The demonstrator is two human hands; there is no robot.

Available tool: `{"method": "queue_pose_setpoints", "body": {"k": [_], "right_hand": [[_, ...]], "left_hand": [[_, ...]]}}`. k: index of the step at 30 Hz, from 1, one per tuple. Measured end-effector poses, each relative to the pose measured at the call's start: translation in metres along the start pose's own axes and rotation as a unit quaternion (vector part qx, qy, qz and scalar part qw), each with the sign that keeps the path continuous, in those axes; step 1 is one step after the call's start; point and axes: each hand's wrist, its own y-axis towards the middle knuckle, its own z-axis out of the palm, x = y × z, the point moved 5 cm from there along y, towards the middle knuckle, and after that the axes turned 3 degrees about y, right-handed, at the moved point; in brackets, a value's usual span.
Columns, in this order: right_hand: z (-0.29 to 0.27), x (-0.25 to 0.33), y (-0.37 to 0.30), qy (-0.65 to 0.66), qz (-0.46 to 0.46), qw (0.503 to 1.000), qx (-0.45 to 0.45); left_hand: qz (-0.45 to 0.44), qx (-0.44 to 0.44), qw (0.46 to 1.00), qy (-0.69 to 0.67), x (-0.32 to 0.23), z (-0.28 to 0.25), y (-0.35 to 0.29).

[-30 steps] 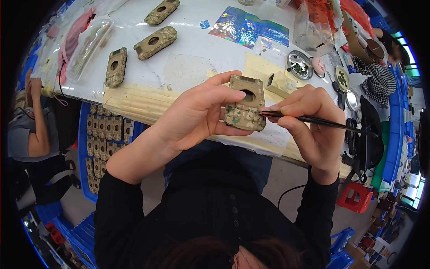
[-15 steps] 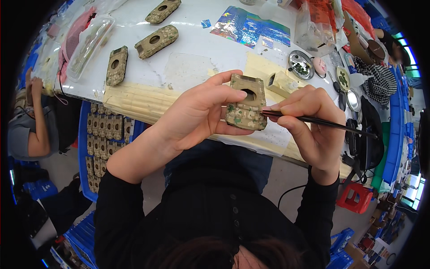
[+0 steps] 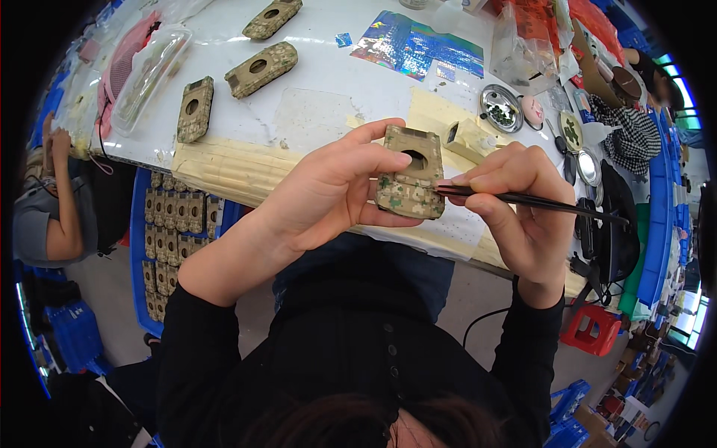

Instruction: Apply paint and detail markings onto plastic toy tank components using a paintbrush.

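Note:
My left hand [image 3: 328, 179] grips a camouflage-painted model tank hull [image 3: 409, 196] above the table's near edge, the thumb beside its round hole. The hull is tan with green and brown pixel-like patches. In my right hand [image 3: 526, 201] a pair of slim black tweezers [image 3: 549, 202] is pinched between thumb and fingers. Their tips meet the hull's right side, below the hole. Whether a small part sits in the tips is too small to tell. On the table to the left lie more hulls of the same kind: one hull [image 3: 193, 110], another hull [image 3: 261, 69] and a third hull [image 3: 273, 16].
Shiny holographic sheets [image 3: 418, 46] lie at the back. A round metal dish [image 3: 502, 108] with dark green bits stands right, near a cream-coloured block [image 3: 470, 142]. A blue crate [image 3: 140, 254] of hulls is at lower left. Another person's arm [image 3: 69, 205] shows far left.
My hands, the hull and the tweezers stay almost where they were. At the lower left, the other person's dark-clothed legs and the blue things near them have shifted.

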Motion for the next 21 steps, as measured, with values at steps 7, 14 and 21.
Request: {"method": "queue_pose_setpoints", "body": {"k": [7,14,21], "right_hand": [[0.0,-0.001,-0.002,0.004,-0.035,0.998,-0.047],[-0.009,-0.004,-0.009,0.123,-0.058,0.984,-0.115],[-0.042,-0.025,-0.044,0.037,-0.06,0.946,-0.316]], "left_hand": [[0.005,0.006,1.0,0.001,-0.001,0.004,0.001],[0.012,-0.01,1.0,0.003,-0.001,0.003,0.0],[0.045,0.009,0.997,-0.066,0.004,-0.012,0.003]]}}
